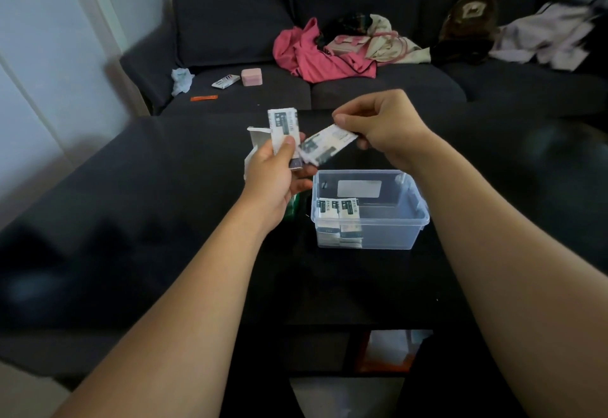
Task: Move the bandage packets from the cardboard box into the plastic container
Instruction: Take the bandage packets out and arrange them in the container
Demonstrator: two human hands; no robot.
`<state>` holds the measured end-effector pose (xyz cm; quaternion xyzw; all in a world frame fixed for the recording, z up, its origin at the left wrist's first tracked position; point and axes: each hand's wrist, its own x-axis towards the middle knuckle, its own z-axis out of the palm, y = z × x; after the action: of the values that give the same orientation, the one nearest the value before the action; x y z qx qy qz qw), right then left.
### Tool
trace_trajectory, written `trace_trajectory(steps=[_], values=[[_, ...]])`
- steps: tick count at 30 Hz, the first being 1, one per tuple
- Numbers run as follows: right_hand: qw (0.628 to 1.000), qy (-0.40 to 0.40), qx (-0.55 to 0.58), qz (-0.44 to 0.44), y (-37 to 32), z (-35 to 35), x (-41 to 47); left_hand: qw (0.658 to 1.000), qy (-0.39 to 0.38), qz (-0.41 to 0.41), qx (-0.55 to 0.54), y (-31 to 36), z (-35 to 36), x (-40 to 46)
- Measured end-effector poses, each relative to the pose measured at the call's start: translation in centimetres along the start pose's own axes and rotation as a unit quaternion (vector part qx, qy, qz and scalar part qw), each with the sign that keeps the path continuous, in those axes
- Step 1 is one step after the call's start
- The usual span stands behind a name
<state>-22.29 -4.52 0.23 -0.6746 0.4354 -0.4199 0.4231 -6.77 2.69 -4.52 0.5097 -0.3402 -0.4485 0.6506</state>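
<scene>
Forearms outstretched, hands point(329, 151) pinching packets point(324, 147)

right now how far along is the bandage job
Done: some packets stand in the plastic container. In hand: the right hand pinches one packet; the left hand holds the cardboard box with more packets. Left: those, into the container.

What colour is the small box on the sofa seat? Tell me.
Pink: the small box shows in the head view, the only view.
</scene>
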Motion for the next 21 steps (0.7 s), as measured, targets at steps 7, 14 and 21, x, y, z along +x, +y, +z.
trace_trajectory(steps=[7,14,21], values=[[0.946,0.157,0.218,0.181,1.0,2.3,-1.4,0.999,0.016,0.026,0.025,-1.2,1.9,0.0],[0.953,0.262,0.125,0.090,1.9,4.9,-2.7,0.998,0.028,0.056,0.003,-1.7,4.1,-0.8],[0.958,0.282,0.046,0.022,2.8,6.2,-3.9,0.997,0.023,0.060,0.049,-1.6,5.5,-2.2]])
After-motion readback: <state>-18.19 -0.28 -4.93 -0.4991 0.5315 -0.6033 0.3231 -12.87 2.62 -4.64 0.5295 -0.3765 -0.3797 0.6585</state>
